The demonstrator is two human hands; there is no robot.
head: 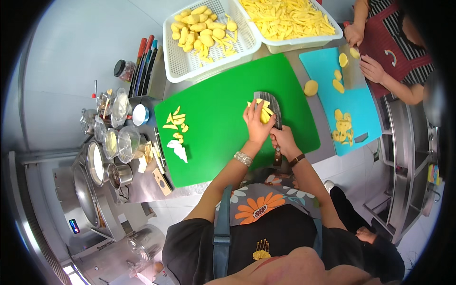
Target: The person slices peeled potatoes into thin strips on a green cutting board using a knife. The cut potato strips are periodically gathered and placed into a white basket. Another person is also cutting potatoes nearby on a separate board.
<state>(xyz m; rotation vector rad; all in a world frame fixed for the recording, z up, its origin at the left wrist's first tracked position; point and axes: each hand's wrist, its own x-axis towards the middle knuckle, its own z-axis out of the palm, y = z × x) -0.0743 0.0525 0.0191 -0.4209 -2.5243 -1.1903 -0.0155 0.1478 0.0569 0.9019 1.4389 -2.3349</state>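
Note:
My right hand (282, 138) grips the wooden handle of a broad kitchen knife (273, 101), whose dark blade lies along the right side of some cut potato sticks (265, 114). Over those sticks my left hand (257, 123) is spread, fingers and thumb pressing them together near the blade. Both hands are above a large green cutting board (221, 131). A few loose potato sticks (177, 119) and a crumpled white cloth or tissue (177, 150) lie at the board's left end.
Behind the board stand a white basket of peeled potatoes (171, 67) and another of cut sticks (304, 43). To the right, a co-worker's hands (372, 67) work with a cleaver (351, 76) on a blue board (356, 107). Seasoning tubs (128, 142), a knife rack (151, 76) and a phone (162, 181) sit left.

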